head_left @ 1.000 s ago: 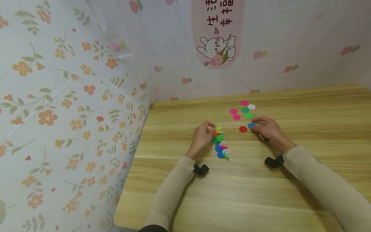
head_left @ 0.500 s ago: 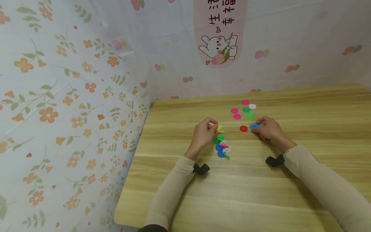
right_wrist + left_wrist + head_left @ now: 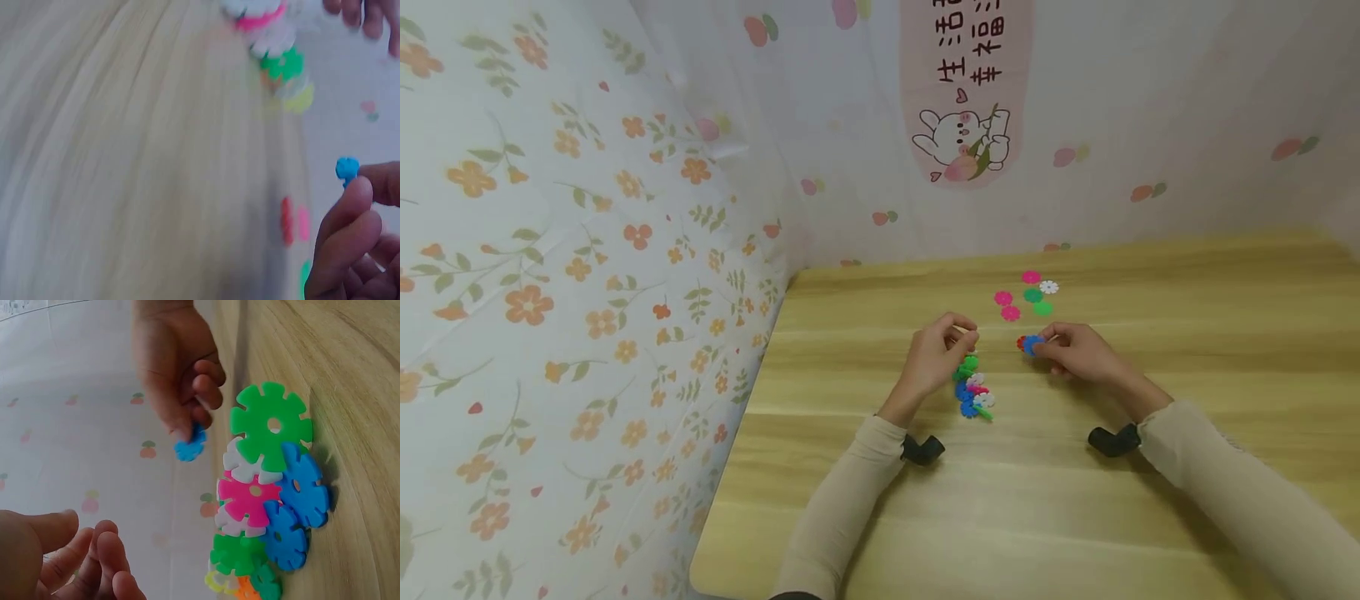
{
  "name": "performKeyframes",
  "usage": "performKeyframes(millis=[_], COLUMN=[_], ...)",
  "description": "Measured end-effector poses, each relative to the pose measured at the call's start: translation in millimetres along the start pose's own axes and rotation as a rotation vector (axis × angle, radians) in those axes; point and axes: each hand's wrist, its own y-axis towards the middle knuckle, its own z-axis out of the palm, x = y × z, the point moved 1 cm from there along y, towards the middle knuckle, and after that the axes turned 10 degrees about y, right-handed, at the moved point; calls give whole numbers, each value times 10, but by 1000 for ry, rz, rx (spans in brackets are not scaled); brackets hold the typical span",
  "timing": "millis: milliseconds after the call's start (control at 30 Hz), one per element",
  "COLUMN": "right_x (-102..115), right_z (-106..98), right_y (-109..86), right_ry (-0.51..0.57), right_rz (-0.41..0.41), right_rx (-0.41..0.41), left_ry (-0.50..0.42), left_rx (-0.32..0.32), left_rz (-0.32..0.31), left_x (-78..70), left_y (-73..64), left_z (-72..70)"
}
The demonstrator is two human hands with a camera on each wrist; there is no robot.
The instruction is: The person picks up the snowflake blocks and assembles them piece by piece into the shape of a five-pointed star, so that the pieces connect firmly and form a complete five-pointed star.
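My right hand (image 3: 1081, 357) pinches a blue snowflake disc (image 3: 1032, 346) between thumb and fingertips, raised off the table. From the head view the blue disc overlaps a red snowflake disc (image 3: 1021, 342). To the left stands a row of interlocked snowflake discs (image 3: 253, 431) in green, white, pink, blue, orange and yellow, slotted together at angles on the table. My left hand (image 3: 936, 357) hovers at the far end of that row and hides part of it in the head view. In the left wrist view its thumb and loosely bent fingers are apart, with nothing between them.
Toward the back of the wooden table (image 3: 1187, 333) lie several loose flat discs: pink ones (image 3: 1003, 297), a white one (image 3: 1048, 287) and green ones (image 3: 1033, 296). A patterned cloth (image 3: 850, 150) hangs behind the table and along its left side.
My right hand has picked up the blue disc and brought it left, across the red disc. My left hand has shifted slightly right over the row's far end.
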Motion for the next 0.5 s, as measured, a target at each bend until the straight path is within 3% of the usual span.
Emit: performKeyframes(millis=[267,500], right_x=[262,596], right_z=[284,337], right_y=[-161,-160], right_ry=[79,52], right_rz=[-115,-205], right_rx=[72,91], left_ry=[35,49], left_rx=[104,63], left_rz=[27,122], left_x=[-17,-66], left_y=[-100,-23], left_z=[119,74])
